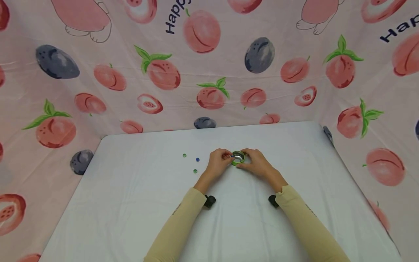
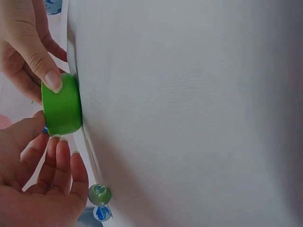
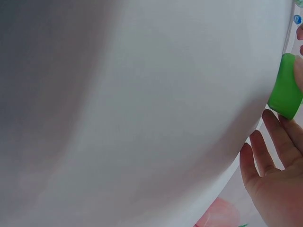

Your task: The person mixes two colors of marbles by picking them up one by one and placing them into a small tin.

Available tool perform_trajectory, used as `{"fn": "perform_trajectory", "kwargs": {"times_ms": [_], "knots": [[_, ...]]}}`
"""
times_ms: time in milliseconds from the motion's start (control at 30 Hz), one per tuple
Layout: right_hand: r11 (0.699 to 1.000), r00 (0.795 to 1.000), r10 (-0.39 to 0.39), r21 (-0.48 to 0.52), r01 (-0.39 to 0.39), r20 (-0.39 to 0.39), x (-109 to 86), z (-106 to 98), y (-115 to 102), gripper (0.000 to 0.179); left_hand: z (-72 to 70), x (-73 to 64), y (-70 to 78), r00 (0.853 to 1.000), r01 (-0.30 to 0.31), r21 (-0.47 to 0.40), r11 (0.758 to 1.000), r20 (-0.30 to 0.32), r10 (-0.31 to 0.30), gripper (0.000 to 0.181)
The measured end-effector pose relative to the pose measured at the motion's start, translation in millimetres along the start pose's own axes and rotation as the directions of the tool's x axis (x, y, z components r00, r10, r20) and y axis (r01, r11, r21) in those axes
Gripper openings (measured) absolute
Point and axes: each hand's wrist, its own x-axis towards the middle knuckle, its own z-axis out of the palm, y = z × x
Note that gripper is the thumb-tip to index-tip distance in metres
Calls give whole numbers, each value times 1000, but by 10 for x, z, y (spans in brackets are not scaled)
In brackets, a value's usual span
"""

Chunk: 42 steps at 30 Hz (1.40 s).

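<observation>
A small round green tin [image 2: 63,108] with a shiny metal inside stands on the white table. My right hand [image 1: 259,163] steadies it, thumb and fingers around its right side. At the tin's left rim my left hand [image 1: 216,162] pinches a blue marble [image 1: 232,156] between thumb and fingertip. In the left wrist view that marble is mostly hidden by the thumb. Left of my left hand lie a green marble [image 1: 184,155], a blue marble [image 1: 198,159] and another green marble [image 1: 195,171], apart from each other.
White cloth covers the table [image 1: 137,203]. Behind it and along both sides hangs a pink curtain [image 1: 229,72] printed with fruit. A dark wrist camera [image 1: 210,201] sits by the left sleeve, and a second dark camera [image 1: 273,201] by the right one.
</observation>
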Motion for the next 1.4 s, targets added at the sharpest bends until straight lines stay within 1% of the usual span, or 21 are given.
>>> {"fn": "perform_trajectory", "kwargs": {"times_ms": [167,267,333,400,567,800,933,1167,1333,1400], "knots": [[1000,1000,-8,-1,8,-4,0,5,-2,55,-9,-15,3,1000,10,-16,1000,2,-10,15],[1000,1000,3,-3,-3,0,-5,6,-8,56,-25,-31,12,1000,11,-19,1000,3,-11,16],[1000,1000,21,0,-21,7,-13,4,-15,57,-47,-39,23,1000,13,-13,1000,-9,-13,16],[999,999,34,-1,-34,12,-20,1,-18,57,-85,-47,28,1000,2,-2,1000,-30,-2,16],[999,999,41,-6,-41,15,-26,-3,-16,57,-242,-58,-9,998,13,1,1000,-62,-13,19],[999,999,43,-5,-43,28,-26,-5,-19,59,-486,-107,-113,993,71,40,997,-96,-67,21],[999,998,49,-1,-49,29,-35,-12,-19,60,-604,-153,-159,992,74,61,995,-111,-67,22],[999,998,54,5,-54,31,-42,-8,-48,60,-791,-215,-241,991,56,139,989,-128,-39,22],[999,998,52,-5,-52,27,-38,7,-51,61,-934,-251,-322,989,100,203,974,-129,-75,23],[998,998,58,-3,-58,28,-38,8,-51,62,-985,-266,-359,987,117,217,969,-130,-90,24]]}}
